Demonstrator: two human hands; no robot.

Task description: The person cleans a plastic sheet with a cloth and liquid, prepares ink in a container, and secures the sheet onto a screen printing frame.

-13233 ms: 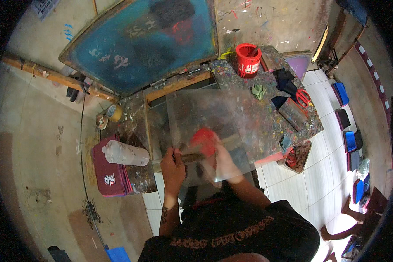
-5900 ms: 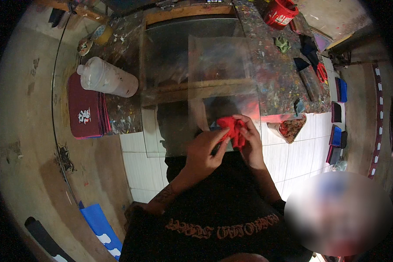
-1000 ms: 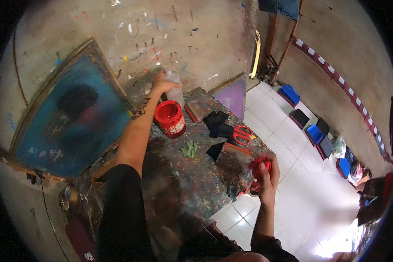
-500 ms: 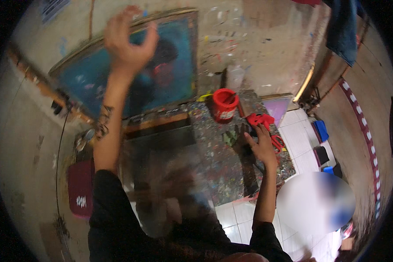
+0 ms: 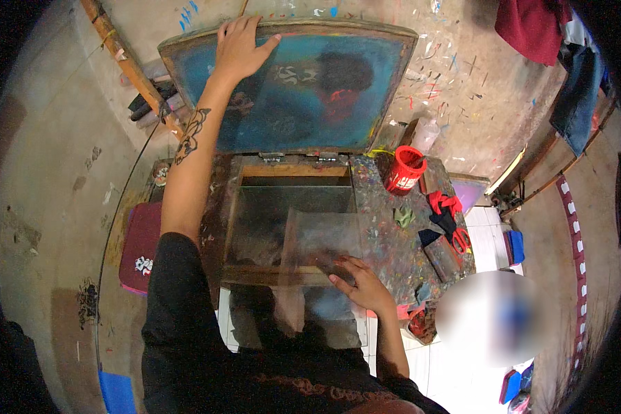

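A framed printing screen (image 5: 310, 90) with blue-green mesh stands raised on hinges at the table's far side. My left hand (image 5: 241, 52) has its fingers over the frame's top rim, thumb spread across the mesh side. My right hand (image 5: 361, 284) hovers low near the near edge of a smooth, glassy panel (image 5: 262, 214) set in the table, fingers apart, holding nothing I can see. A blurred dark smear beside its fingertips may be shadow or reflection. Whether that hand touches the panel, I cannot tell.
On the paint-stained tabletop (image 5: 379, 255), right of the panel, are a red tub (image 5: 406, 170), a green scrap (image 5: 403, 217), a red-and-black cloth (image 5: 445, 207), red-handled scissors (image 5: 461, 240) and a dark block (image 5: 441, 259). Maroon printed fabric (image 5: 136, 248) lies at left; clothes (image 5: 576, 103) hang at right.
My left hand has come onto the screen's top rim. My right hand has moved left and nearer, from beside the red cloth to the panel. The view has shifted.
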